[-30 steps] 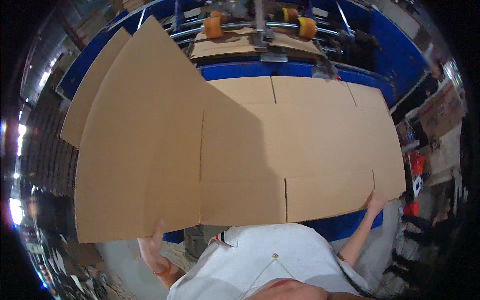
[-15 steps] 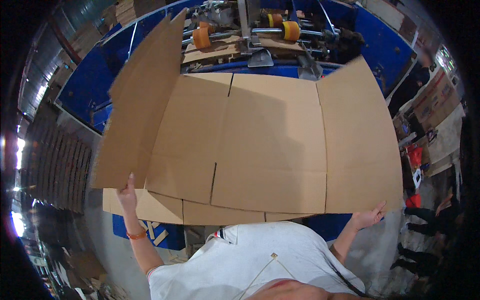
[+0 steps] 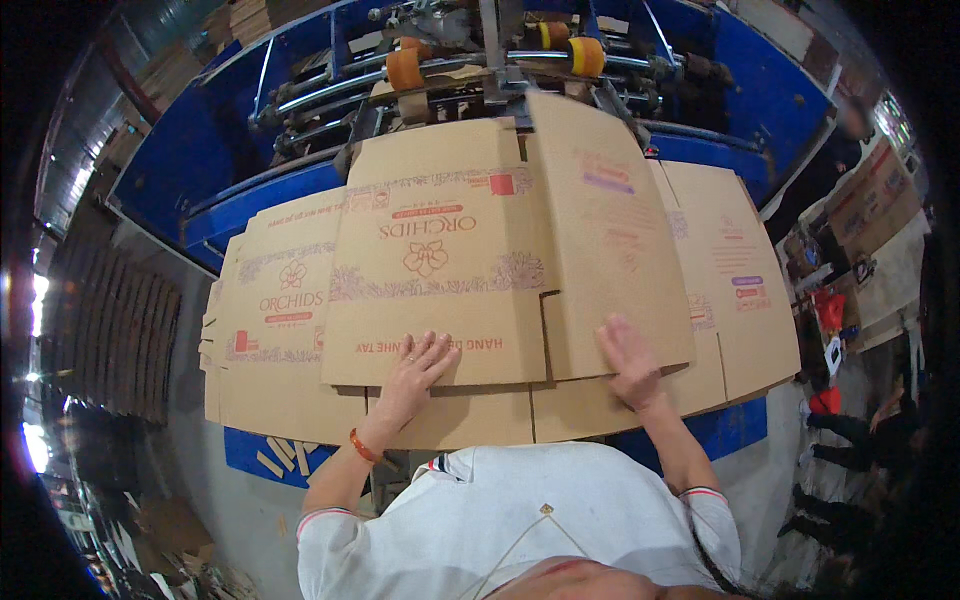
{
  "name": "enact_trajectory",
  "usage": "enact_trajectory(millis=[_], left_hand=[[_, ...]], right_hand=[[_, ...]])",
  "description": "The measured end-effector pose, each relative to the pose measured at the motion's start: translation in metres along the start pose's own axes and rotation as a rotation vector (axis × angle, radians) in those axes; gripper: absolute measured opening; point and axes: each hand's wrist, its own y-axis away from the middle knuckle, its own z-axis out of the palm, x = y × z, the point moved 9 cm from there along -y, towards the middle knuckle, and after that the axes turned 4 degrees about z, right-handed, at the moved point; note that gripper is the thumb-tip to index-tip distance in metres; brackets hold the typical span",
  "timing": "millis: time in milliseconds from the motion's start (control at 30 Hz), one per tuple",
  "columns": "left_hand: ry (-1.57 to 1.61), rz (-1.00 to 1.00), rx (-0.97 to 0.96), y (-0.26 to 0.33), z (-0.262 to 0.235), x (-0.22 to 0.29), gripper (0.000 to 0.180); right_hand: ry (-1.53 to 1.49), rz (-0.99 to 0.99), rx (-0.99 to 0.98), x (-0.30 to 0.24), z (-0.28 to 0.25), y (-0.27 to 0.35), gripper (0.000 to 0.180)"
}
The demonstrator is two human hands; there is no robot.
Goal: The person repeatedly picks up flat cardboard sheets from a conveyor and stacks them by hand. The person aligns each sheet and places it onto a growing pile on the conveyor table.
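A flat printed cardboard box blank [image 3: 480,250] lies on top of a stack of similar brown blanks [image 3: 270,320]. Its far edge reaches toward the rollers of a blue machine [image 3: 480,60]. My left hand [image 3: 415,370] rests flat, fingers spread, on the near edge of the top blank. My right hand [image 3: 630,360] presses flat on the blank's right panel near its lower corner. Neither hand grips anything. The top blank sits askew over the stack, and more of the stack shows at its right [image 3: 740,290].
The blue table [image 3: 720,430] carries the stack. Orange and yellow roller wheels [image 3: 405,68] sit on the machine's shafts. Stacks of flat cardboard [image 3: 110,340] stand at the left. Wooden sticks [image 3: 280,458] lie by the table's front edge. Boxes and red items [image 3: 830,320] crowd the right.
The blank was held up with its plain side toward me. It has been turned over and laid flat on the stack, printed side up, and both hands now press on it.
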Motion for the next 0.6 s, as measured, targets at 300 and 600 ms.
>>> enact_trajectory(millis=[300,600], left_hand=[[0.016,-0.008,-0.083,-0.011,0.013,-0.020,0.071],[0.187,-0.384,0.079,-0.016,-0.050,-0.182,0.057]], right_hand=[[0.059,-0.093,-0.297,-0.008,0.058,0.005,0.068],[-0.741,0.862,-0.103,0.229,0.077,-0.046,0.049]])
